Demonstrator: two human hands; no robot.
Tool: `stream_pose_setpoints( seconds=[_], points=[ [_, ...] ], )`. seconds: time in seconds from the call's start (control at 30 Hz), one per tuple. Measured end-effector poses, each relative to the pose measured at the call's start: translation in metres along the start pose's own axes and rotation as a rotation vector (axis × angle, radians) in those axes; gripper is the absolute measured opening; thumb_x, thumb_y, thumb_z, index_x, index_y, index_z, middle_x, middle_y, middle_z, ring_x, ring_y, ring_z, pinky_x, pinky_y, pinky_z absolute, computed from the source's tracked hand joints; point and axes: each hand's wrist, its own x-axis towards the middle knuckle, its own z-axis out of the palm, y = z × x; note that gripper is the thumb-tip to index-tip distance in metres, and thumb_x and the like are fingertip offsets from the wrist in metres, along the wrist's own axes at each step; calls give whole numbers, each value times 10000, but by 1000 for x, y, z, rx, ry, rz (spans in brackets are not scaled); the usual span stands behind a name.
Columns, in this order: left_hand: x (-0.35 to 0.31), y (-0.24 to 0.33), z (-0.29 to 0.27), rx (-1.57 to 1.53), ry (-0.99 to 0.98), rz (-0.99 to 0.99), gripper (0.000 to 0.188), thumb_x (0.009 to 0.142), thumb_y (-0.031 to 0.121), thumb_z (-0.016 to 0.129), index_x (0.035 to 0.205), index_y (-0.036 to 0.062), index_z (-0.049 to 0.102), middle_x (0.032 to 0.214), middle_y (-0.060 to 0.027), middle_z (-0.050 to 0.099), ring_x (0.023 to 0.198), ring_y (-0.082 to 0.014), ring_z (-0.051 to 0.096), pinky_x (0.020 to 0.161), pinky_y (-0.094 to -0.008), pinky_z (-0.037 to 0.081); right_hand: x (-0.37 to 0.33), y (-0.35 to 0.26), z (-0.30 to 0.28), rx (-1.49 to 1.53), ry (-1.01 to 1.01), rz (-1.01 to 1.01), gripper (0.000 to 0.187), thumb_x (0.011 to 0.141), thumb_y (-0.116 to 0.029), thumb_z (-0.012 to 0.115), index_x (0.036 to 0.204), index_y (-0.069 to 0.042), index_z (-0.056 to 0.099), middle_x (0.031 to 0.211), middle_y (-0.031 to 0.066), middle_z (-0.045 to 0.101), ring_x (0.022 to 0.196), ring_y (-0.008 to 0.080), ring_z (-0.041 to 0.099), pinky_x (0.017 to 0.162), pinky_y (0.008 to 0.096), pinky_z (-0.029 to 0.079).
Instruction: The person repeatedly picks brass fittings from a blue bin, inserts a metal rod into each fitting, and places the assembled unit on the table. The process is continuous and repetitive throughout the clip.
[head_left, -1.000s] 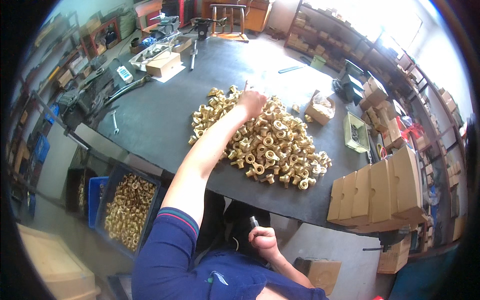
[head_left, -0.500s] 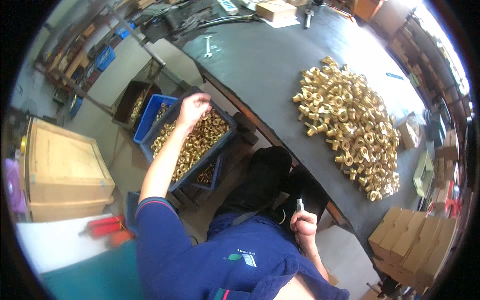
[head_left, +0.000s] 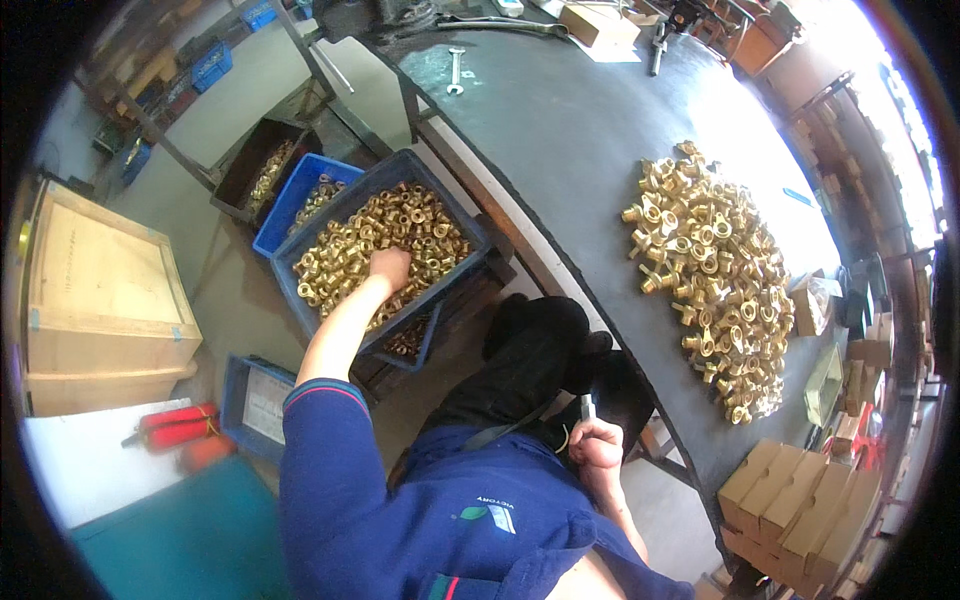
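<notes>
Brass fittings (head_left: 712, 290) are heaped on the dark-grey table (head_left: 560, 150) and in a blue-grey bin (head_left: 447, 197) outside its near edge, where the left hand (head_left: 391, 267) is lowered, grip hidden; a silver cylinder (head_left: 587, 408) is clamped in the right hand (head_left: 598, 443).

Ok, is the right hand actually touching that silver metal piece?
Touching. The head view shows the right hand closed around the silver metal piece, whose end sticks up out of the fist.

- The grasp of the left hand (head_left: 390, 268) is hidden among brass fittings (head_left: 350, 238).
- The metal cylinder (head_left: 588, 407) is partly covered by the right hand (head_left: 597, 444).
- Contents of the shelves (head_left: 838, 150) are blurred beyond identification.
</notes>
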Motion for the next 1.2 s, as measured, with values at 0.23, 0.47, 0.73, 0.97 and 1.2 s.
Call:
stream_pose_setpoints(
  seconds=[0.23,0.47,0.73,0.97,1.2],
  points=[
    [6,3,-22,150,-269,153,278,688,155,610,950,74,655,986,-94,642,926,-250,614,727,-365,499,-6,-3,-1,29,53,43,157,549,47,399,611,32,542,513,68,477,377,101,354,371,219,264],
    [-4,3,-15,233,-257,179,271,685,196,640,929,81,662,971,-103,646,908,-241,619,731,-374,492,-10,-2,-3,63,50,71,151,567,40,407,629,30,544,507,53,465,384,94,359,374,219,260],
    [-31,-15,-51,-633,-139,-147,264,794,280,629,913,47,666,832,-104,666,673,-153,642,651,-325,513,-10,1,-14,-34,-7,50,169,551,34,438,640,11,580,535,28,501,415,74,386,401,202,267],
    [-119,88,-120,-1733,-361,424,223,869,175,548,916,-32,619,780,-117,643,692,-181,640,609,-297,540,3,-19,4,-439,-257,-212,112,593,-45,509,671,-28,587,602,35,528,584,113,475,538,252,363],
    [-152,180,-120,-1771,-654,611,187,860,144,553,913,-34,581,811,-143,625,689,-202,624,616,-319,538,0,-43,8,-561,-340,-321,105,585,-121,538,656,-65,591,614,94,533,618,228,535,556,327,415]
  ],
)
